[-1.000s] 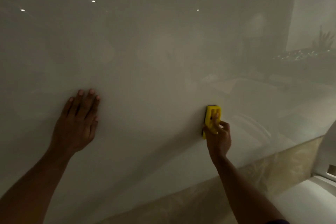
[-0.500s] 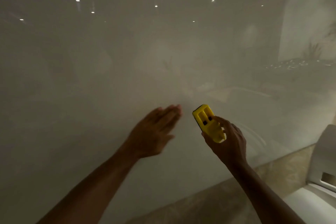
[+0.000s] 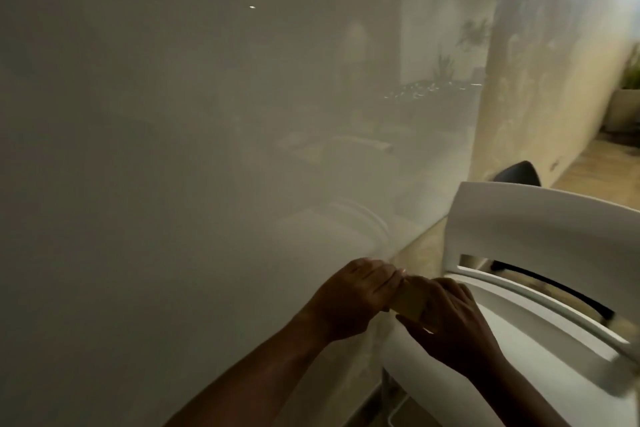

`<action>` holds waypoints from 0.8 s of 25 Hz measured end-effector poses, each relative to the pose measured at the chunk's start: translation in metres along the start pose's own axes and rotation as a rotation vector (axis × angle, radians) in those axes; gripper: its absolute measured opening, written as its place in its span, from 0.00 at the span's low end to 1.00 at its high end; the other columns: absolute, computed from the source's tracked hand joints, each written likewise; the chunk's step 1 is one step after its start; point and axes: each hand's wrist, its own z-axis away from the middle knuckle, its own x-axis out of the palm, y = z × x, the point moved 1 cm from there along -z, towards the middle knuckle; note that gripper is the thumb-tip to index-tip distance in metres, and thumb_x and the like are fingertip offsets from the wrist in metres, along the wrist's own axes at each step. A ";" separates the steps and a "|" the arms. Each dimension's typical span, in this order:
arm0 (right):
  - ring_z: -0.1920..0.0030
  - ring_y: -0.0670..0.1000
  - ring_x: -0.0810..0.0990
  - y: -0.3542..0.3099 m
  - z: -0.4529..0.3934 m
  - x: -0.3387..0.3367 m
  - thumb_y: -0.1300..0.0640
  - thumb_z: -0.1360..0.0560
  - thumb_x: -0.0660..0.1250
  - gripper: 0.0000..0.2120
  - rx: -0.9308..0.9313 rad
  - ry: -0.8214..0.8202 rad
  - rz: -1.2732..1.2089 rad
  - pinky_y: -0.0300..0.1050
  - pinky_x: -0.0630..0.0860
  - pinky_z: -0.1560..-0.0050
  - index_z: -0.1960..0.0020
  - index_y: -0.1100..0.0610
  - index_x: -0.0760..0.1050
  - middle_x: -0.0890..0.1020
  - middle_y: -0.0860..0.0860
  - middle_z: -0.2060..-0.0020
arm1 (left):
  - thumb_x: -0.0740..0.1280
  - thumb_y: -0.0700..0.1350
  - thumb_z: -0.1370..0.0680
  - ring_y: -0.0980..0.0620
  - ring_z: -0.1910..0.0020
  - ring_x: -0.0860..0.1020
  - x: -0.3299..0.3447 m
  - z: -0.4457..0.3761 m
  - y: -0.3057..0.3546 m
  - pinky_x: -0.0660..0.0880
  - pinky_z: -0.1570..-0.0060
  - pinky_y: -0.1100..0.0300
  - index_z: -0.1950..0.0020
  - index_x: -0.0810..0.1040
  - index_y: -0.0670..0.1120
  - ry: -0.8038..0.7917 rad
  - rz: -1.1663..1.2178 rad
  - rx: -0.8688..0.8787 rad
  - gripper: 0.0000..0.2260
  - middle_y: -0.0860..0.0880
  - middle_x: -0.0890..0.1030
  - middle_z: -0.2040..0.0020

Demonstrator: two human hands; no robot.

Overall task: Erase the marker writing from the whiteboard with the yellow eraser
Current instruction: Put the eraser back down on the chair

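The glossy whiteboard (image 3: 194,135) fills the left and middle of the view and shows no marker writing, only reflections. Both my hands meet low in the frame, off the board, above the seat of a white chair. The yellow eraser (image 3: 410,302) is blurred and mostly covered, only a dull yellow patch showing between the hands. My right hand (image 3: 453,326) wraps it from the right and below. Fingers of my left hand (image 3: 353,298) close on its left end.
A white plastic chair (image 3: 540,229) stands close on the right, its backrest beside the board's lower right corner. A beige patterned wall (image 3: 540,80) runs behind it, with a potted plant (image 3: 628,100) at the far right on a wooden floor.
My left hand left the board and came right to meet the right hand. The eraser was lifted off the board and lowered. The view swung right, bringing the chair in.
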 end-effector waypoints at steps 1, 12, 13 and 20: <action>0.54 0.56 0.84 0.014 0.016 -0.004 0.41 0.35 0.81 0.35 0.057 -0.039 0.002 0.40 0.75 0.53 0.34 0.52 0.72 0.84 0.54 0.48 | 0.82 0.49 0.26 0.46 0.40 0.85 0.013 -0.008 0.012 0.83 0.36 0.51 0.29 0.83 0.41 -0.035 0.038 0.010 0.28 0.44 0.86 0.38; 0.53 0.53 0.87 0.126 0.175 0.007 0.48 0.41 0.89 0.37 0.586 -0.319 0.130 0.47 0.84 0.56 0.36 0.59 0.83 0.87 0.51 0.46 | 0.89 0.52 0.43 0.53 0.37 0.86 0.171 -0.084 0.134 0.83 0.41 0.62 0.32 0.86 0.51 -0.500 0.403 0.029 0.39 0.51 0.86 0.34; 0.55 0.54 0.87 0.138 0.189 0.013 0.49 0.44 0.90 0.38 0.622 -0.335 0.154 0.48 0.84 0.58 0.37 0.60 0.84 0.87 0.52 0.47 | 0.89 0.52 0.42 0.53 0.36 0.85 0.185 -0.089 0.144 0.82 0.40 0.64 0.32 0.86 0.51 -0.518 0.414 0.041 0.39 0.51 0.85 0.33; 0.64 0.49 0.87 0.183 0.239 0.040 0.39 0.54 0.90 0.44 0.814 -0.577 0.149 0.37 0.81 0.66 0.42 0.57 0.87 0.88 0.50 0.53 | 0.79 0.73 0.51 0.69 0.54 0.86 0.216 -0.096 0.172 0.75 0.69 0.75 0.60 0.89 0.67 -0.713 0.582 -0.080 0.23 0.67 0.88 0.52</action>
